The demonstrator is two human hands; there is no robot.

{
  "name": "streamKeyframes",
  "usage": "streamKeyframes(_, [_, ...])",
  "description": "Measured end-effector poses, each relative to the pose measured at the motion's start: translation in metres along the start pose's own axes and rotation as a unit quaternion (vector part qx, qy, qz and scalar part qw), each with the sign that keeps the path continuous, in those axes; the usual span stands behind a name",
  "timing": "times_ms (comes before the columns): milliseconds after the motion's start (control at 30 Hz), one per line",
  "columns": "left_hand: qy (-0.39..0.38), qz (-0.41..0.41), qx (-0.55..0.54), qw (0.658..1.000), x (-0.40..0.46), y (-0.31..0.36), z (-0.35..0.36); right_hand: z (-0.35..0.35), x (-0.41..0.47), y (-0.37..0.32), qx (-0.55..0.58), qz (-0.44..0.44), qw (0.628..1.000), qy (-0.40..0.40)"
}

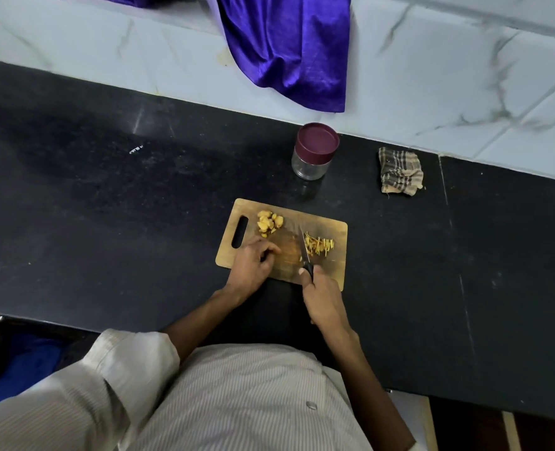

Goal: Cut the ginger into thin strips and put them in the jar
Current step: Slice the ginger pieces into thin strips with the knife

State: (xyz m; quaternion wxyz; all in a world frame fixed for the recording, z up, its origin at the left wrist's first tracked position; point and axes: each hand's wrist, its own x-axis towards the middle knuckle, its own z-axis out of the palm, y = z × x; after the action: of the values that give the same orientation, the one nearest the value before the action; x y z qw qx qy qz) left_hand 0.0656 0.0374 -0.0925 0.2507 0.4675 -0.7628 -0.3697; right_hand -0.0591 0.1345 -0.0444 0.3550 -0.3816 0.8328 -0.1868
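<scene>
1. A rectangular wooden cutting board (pixel 331 265) with a slot handle at its left end lay on the black stone counter (pixel 106 206).
2. A pile of yellow ginger chunks (pixel 269 223) sat at the board's far left; thin yellow ginger strips (pixel 320 246) lay on its right side.
3. The right hand (pixel 323 299) was wrapped tight around the black handle of a small steel knife (pixel 304 249), its blade touching the left edge of the strips.
4. The left hand (pixel 253 265) rested on the board, fingers curled; whether it pinched anything I cannot tell.
5. A clear glass jar (pixel 312 157) with a maroon lid stood beyond the board, closed, with a folded checked cloth (pixel 399 170) to its right.
</scene>
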Motion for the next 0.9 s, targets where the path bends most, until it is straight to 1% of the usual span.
streamKeyframes(133, [0.018, -0.018, -0.020, 0.999, 0.002, 0.006, -0.007, -0.003, -0.001, 0.001, -0.016, -0.017, 0.999, 0.024])
streamKeyframes(267, [0.079, -0.055, -0.026, 0.995, 0.007, 0.006, -0.015, -0.007, 0.000, 0.002, -0.070, -0.034, 0.996, 0.052])
streamKeyframes(367, [0.108, -0.084, -0.037, 0.990, 0.019, 0.005, -0.022, -0.008, -0.001, 0.004, -0.076, -0.034, 0.995, 0.052])
streamKeyframes(600, [0.074, -0.113, 0.020, 0.991, 0.039, -0.003, -0.023, -0.008, 0.000, 0.004, -0.062, -0.034, 0.996, 0.046])
streamKeyframes(900, [0.074, -0.098, -0.022, 0.992, 0.038, 0.000, -0.027, -0.008, -0.003, 0.007, -0.056, -0.035, 0.997, 0.038])
